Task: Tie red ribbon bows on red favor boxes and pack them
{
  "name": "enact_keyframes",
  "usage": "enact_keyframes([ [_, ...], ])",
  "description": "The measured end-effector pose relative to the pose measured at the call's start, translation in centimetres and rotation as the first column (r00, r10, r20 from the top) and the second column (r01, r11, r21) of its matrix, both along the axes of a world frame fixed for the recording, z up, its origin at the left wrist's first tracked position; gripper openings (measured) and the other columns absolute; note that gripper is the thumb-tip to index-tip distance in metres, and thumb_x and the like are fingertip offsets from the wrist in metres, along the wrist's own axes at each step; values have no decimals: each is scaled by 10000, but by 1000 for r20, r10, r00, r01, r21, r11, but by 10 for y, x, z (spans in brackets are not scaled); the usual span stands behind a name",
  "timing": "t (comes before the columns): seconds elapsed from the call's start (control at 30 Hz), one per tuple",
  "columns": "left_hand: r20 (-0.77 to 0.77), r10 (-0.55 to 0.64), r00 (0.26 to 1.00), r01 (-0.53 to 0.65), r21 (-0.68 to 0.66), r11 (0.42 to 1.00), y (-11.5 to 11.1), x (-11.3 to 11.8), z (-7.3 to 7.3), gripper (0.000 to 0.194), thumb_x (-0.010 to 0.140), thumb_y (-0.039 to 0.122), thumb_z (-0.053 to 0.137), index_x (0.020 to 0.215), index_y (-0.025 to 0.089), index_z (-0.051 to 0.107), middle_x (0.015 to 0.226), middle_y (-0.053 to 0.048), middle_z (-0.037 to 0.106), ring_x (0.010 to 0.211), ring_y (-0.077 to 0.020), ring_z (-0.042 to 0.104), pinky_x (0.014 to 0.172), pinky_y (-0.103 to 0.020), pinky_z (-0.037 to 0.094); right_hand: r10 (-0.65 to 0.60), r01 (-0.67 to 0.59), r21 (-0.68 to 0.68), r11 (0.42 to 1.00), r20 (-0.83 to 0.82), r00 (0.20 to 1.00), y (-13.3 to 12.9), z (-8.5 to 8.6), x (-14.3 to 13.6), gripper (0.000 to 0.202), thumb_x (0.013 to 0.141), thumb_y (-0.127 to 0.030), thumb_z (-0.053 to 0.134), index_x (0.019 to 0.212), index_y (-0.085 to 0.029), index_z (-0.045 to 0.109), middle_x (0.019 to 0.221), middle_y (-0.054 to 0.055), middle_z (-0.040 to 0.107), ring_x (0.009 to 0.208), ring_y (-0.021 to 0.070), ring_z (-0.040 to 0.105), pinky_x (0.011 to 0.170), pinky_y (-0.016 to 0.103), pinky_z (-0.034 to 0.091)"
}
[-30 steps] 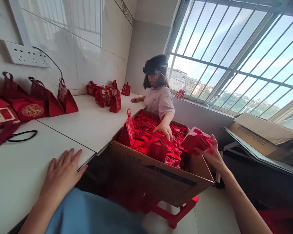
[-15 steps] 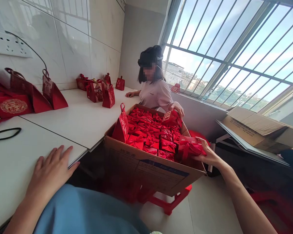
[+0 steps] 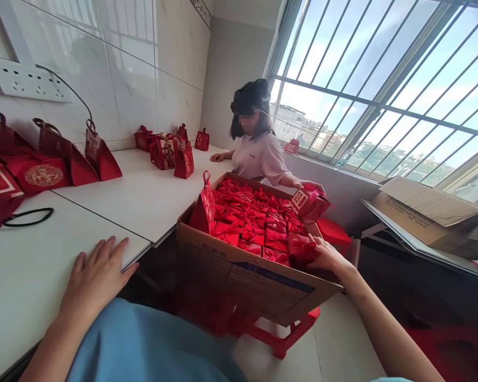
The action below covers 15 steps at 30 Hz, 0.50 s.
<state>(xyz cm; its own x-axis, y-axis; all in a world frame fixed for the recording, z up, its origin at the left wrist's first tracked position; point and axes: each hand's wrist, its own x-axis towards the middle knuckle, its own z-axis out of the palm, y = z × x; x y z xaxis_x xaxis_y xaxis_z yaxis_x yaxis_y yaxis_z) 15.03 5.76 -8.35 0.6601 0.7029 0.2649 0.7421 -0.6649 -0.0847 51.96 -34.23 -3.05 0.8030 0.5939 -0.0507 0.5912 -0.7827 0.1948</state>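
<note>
My left hand (image 3: 97, 270) lies flat on the white table (image 3: 131, 204) near its corner, fingers spread, holding nothing. At the right front corner of an open cardboard box (image 3: 239, 281), my right hand (image 3: 326, 254) has its fingers round a red gift box (image 3: 300, 246) with a ribbon, low inside the carton. Rows of red ribboned gift boxes (image 3: 249, 212) fill the carton. A taller red gift box with a loop handle (image 3: 203, 208) stands on them at the left. Across the carton, a co-worker's hand (image 3: 313, 187) holds another red gift box (image 3: 310, 203) above the right rim.
Red gift boxes (image 3: 43, 172) stand at the table's left, with several more (image 3: 183, 162) farther back. A black cord loop (image 3: 27, 216) lies on the table. Beneath the carton is a red stool (image 3: 279, 339). An open carton (image 3: 426, 212) rests on a right-hand table. The co-worker (image 3: 258, 154) sits opposite.
My right hand has lowered its gift box into the carton's corner. The co-worker has lifted a gift box up and to the right. The view has shifted slightly left; my left hand stays on the table.
</note>
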Motion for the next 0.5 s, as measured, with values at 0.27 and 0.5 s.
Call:
enact_keyframes([
  [0.27,82,-50,995,51,1,999,-4,-2,1,544,899,338,339,1334,37,467,1392,-238,474,1298,-354,431,1046,-520,308,-114,107,-150,983,-43,993,7,-4,-22,147,781,-192,612,890,-200,710,985,128,715,1005,341,650,949,605,360],
  [0.5,135,-55,989,61,-46,997,-7,-2,4,526,894,306,353,1326,27,465,1401,-247,463,1313,-362,417,1057,-543,291,-90,79,-138,987,-75,993,23,8,-7,219,832,-290,655,1001,-151,659,1041,97,688,999,267,636,934,556,432],
])
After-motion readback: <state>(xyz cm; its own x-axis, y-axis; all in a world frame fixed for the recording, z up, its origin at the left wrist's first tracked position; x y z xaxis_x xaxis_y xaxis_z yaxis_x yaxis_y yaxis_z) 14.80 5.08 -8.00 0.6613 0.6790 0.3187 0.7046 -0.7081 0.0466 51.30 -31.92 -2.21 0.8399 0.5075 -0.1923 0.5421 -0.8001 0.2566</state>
